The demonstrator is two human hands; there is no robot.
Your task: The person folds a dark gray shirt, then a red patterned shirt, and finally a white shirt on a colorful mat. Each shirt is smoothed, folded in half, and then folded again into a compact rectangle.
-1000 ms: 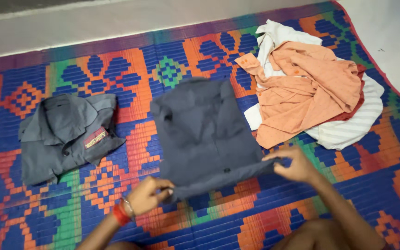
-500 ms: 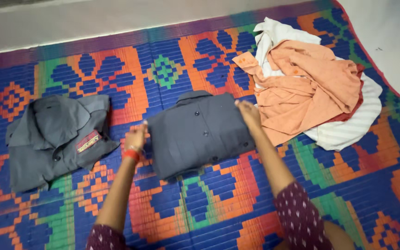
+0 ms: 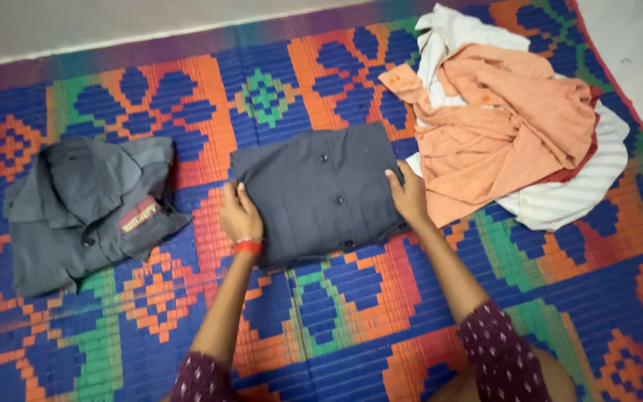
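Observation:
A folded dark grey shirt (image 3: 318,190) with a row of buttons lies in the middle of a colourful patterned mat (image 3: 321,313). My left hand (image 3: 239,214) rests flat against the shirt's left edge, a red band on its wrist. Against the right edge presses my right hand (image 3: 408,196), fingers spread. Both hands touch the shirt from the sides; neither lifts it.
A second grey shirt (image 3: 83,208) with a chest patch lies folded at the left. To the right sits a heap of clothes: an orange shirt (image 3: 507,126) over a white striped garment (image 3: 582,186). A pale floor (image 3: 76,26) borders the mat's far edge.
A second ago my hands held the shirt's near hem; they folded it up away from me. Both hands now press the sides of the folded bundle, slightly nearer to me.

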